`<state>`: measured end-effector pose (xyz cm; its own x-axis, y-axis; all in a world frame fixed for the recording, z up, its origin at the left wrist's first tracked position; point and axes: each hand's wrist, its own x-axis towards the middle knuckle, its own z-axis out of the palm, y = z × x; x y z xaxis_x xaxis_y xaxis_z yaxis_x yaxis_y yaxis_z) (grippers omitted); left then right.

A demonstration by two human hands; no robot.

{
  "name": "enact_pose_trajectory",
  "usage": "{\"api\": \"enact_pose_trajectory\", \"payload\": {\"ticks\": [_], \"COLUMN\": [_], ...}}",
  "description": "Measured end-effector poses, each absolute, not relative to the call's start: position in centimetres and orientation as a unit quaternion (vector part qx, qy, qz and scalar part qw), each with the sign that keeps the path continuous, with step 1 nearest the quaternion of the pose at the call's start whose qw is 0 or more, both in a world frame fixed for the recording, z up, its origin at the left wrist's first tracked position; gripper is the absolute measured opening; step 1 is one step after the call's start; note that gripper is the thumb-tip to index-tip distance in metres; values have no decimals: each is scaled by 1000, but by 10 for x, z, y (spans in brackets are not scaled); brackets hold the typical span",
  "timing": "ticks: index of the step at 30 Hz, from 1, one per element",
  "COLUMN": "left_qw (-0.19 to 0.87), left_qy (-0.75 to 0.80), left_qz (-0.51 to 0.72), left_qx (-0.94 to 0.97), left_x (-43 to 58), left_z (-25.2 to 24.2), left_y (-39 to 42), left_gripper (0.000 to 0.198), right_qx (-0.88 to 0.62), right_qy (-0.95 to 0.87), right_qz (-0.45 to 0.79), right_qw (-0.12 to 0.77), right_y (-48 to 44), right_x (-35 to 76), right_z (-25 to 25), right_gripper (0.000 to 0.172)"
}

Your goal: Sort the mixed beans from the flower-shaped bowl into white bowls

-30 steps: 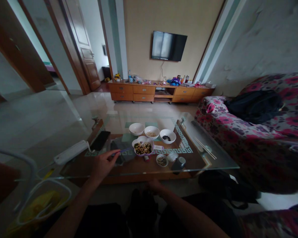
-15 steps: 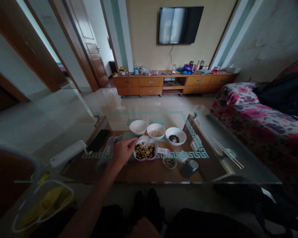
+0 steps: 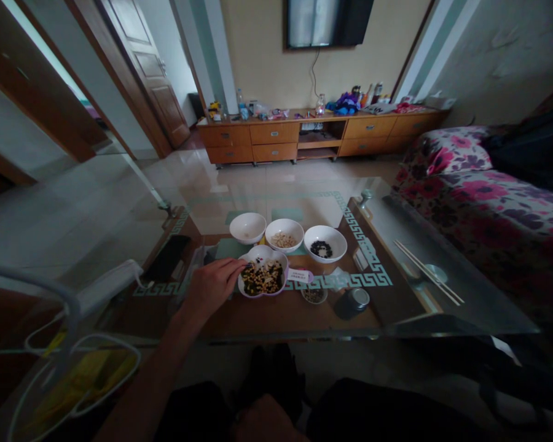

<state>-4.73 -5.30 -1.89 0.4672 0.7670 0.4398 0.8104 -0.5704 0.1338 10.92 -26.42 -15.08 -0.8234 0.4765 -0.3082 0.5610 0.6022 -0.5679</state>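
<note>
My left hand (image 3: 214, 282) is closed in a pinch on thin metal tweezers (image 3: 249, 265), whose tips reach over a lobed, purple-rimmed bowl (image 3: 263, 293). Dark and pale beans or seeds lie mixed in that bowl. Behind it stand three white bowls: the left bowl (image 3: 247, 221) shows little or nothing inside, the middle bowl (image 3: 276, 226) contains pale pieces, the right bowl (image 3: 336, 236) dark beans with some pale ones. Down at my lap, my right hand (image 3: 267, 422) is dim and partly cut off; its fingers cannot be made out.
A glass table (image 3: 267, 328) carries the bowls. A pair of chopsticks (image 3: 428, 272) lies on its right side, and a dark lidded jar (image 3: 352, 302) appears near the front. White cables (image 3: 105, 337) hang at the left. A flowered sofa (image 3: 488, 196) stands to the right.
My left hand has moved slightly left and down, its tweezers now lower over the lobed bowl. The camera has tilted down a little. My right hand stays at my lap.
</note>
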Motion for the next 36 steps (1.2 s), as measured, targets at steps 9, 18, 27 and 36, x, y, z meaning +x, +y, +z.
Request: {"api": "enact_pose_trajectory", "payload": {"ticks": [9,18,27,36], "left_qw": [92,111,123,105], "left_qy": [-484,-489,-489,-494], "left_qz": [-192,-184,-215,-319], "left_qx": [-849,-845,-837,-802], "left_x": [-45,-45,-43,-36], "left_z": [-11,-14,-25,-27], "left_y": [-60,-62,-61,-63], "left_gripper": [29,26,24,23], "right_qx": [317,321,311,293], "right_qy": [884,894,904,913], "right_qz": [-329,-295,-276,-263], "right_qw": [105,100,104,108], "right_y": [-261,-263,-265,-264], "right_x": [80,87,86,88], "right_z": [-170,-180,-183,-180], "right_gripper": [20,18,16,21]}}
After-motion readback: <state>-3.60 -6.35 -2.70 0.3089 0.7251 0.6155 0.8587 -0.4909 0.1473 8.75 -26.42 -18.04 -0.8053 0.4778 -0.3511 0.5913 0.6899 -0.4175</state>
